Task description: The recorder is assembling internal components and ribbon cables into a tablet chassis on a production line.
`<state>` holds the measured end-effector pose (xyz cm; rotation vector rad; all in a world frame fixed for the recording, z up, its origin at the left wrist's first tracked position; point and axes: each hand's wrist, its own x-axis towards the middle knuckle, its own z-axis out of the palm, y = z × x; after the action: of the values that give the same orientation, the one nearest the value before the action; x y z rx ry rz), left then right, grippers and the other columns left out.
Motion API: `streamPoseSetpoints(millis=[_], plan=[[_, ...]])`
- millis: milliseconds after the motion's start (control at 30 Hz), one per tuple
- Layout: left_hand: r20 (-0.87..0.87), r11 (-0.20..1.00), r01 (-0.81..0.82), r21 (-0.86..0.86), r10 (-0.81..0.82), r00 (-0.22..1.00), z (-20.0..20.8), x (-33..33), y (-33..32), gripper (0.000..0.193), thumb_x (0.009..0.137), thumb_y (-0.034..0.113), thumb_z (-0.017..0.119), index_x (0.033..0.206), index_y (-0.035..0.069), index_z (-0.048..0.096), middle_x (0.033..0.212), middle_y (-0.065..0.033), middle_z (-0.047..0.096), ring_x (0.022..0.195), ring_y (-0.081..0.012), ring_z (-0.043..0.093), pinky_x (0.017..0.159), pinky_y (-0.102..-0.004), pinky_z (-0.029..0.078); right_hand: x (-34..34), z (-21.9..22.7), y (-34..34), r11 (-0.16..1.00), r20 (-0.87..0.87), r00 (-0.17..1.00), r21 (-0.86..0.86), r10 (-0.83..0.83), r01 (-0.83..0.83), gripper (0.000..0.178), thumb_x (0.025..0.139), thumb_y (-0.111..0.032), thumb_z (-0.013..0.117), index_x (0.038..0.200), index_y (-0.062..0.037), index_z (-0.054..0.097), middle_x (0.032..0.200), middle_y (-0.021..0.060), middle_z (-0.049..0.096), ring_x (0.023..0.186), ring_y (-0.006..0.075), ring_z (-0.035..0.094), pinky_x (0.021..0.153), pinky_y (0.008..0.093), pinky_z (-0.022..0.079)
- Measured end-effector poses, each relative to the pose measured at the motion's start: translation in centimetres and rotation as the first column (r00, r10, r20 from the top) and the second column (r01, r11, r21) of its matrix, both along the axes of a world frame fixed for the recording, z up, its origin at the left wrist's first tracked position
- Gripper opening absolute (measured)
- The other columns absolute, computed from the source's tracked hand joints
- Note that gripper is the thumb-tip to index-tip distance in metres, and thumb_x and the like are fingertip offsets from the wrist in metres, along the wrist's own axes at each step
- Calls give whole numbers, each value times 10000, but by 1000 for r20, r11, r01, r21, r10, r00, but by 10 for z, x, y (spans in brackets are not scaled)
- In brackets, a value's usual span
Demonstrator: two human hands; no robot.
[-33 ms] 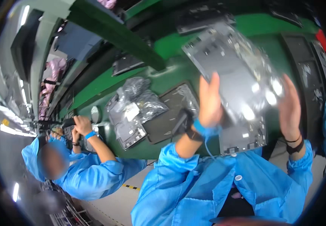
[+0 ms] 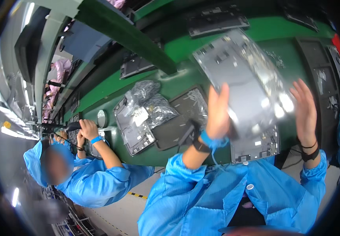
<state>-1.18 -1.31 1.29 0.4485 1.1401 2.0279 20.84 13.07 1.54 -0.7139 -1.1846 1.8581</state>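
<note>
A flat grey laptop casing panel (image 2: pixel 238 78) with a loose clear plastic film (image 2: pixel 264 65) along its right side is held tilted above the bench. My left hand (image 2: pixel 218 114) grips its left edge, wearing a blue wrist strap (image 2: pixel 214 141). On the other side my right hand (image 2: pixel 306 114) is open, fingers stretched out close by the panel's right edge; whether it touches cannot be told. Below the raised panel, a second casing panel (image 2: pixel 255 146) lies at the bench's near edge, partly hidden.
Left of me stand a dark tray (image 2: pixel 166 131) and another casing panel (image 2: pixel 130 135) under crumpled plastic bags (image 2: pixel 154 106). A green post (image 2: pixel 128 37) rises from the green bench (image 2: pixel 178 80). A dark compartment tray (image 2: pixel 313 53) is at right. A co-worker (image 2: pixel 95 177) works at left.
The whole view has shifted slightly. The panel remains raised in my left hand, and the fingers of my right hand are spread a little more.
</note>
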Motion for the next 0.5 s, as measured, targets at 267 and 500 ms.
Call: streamPoseSetpoints(millis=[267,500], plan=[[72,935,155,-319,-139,988,-35,34,-78,414,1017,193,504,1380,23,400,1294,-74,540,1160,-148,520,1006,-320,418,0,11,43,875,444,892,397,81,-277,182,936,-64,560,1075,17,645,1002,56,652,939,131,616,834,262,474],[-175,902,119,-414,-207,963,-34,32,-84,485,1005,162,479,1421,-27,319,1324,-150,497,1218,-214,474,1037,-329,368,-82,26,37,-25,447,860,884,-247,-466,264,697,-36,705,959,-20,673,992,91,674,884,268,621,777,353,496]])
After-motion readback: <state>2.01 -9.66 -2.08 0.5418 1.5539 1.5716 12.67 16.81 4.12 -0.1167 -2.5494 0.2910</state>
